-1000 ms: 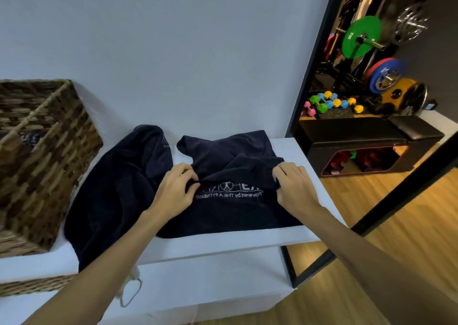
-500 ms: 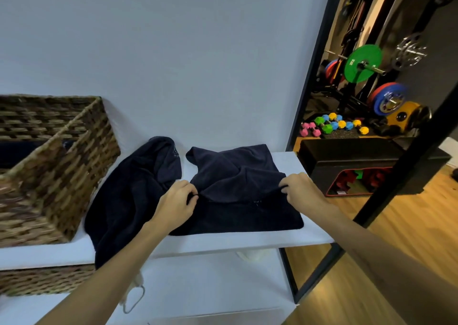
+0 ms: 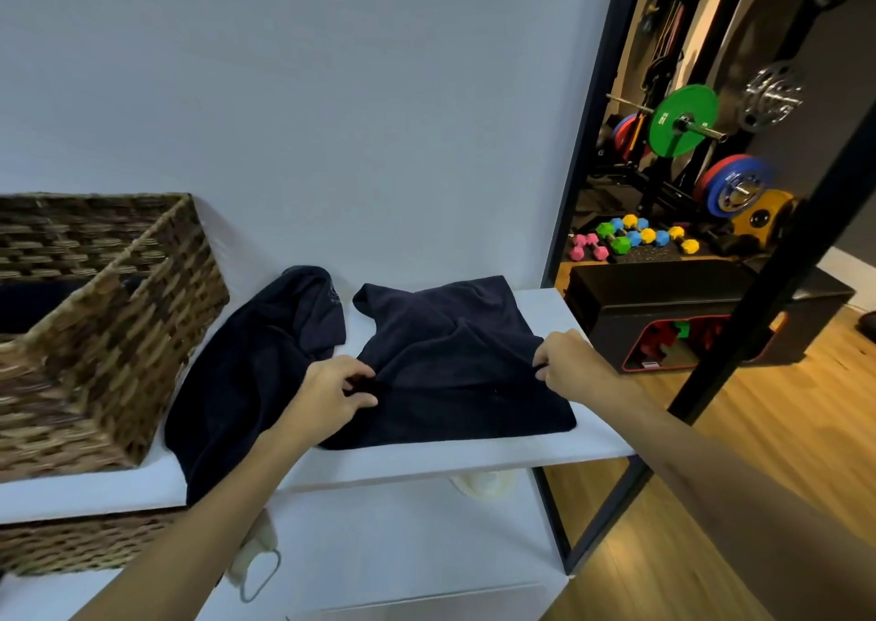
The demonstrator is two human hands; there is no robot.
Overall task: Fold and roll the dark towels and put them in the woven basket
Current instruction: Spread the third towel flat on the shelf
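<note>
White shelf: 2 towels, woven basket.

White shelf; green weight plate beyond doorway; coloured dumbbells on floor; black bench.

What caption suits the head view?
Both hands pinch a dark towel beside the woven basket.

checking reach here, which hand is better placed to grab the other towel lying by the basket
Left, probably. The left hand pinches the folded towel right beside the crumpled towel, which lies between it and the woven basket. The right hand is on the far side.
</note>
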